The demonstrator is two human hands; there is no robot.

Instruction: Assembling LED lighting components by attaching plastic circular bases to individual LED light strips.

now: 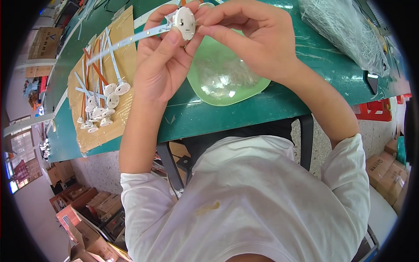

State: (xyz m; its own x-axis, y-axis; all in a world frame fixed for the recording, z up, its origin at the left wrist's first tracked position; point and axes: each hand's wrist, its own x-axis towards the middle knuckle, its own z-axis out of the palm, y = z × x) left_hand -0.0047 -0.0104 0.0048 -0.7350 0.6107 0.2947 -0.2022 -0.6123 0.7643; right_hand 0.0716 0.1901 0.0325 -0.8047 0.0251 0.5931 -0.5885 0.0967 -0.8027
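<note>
My left hand (pixel 162 61) grips a white round disc (pixel 184 23) with slots in its face. From the disc a pale LED strip (pixel 137 36) sticks out to the left, its far end blurred. The thumb and forefinger of my right hand (pixel 262 41) are pinched together at the disc's right edge; what they hold, if anything, is too small to make out. Below both hands stands a light green bowl (pixel 201 89) with clear, shiny contents. To the left, several similar LED strips with white discs (pixel 112 100) lie on a flat cardboard sheet (pixel 124 61).
The green table (pixel 196 124) carries a clear plastic bag (pixel 345 32) of thin, clear pieces at the far right. A black object (pixel 371 81) lies by the right edge. A red crate (pixel 374 110) stands beyond it. Cardboard boxes (pixel 94 242) sit on the floor at lower left.
</note>
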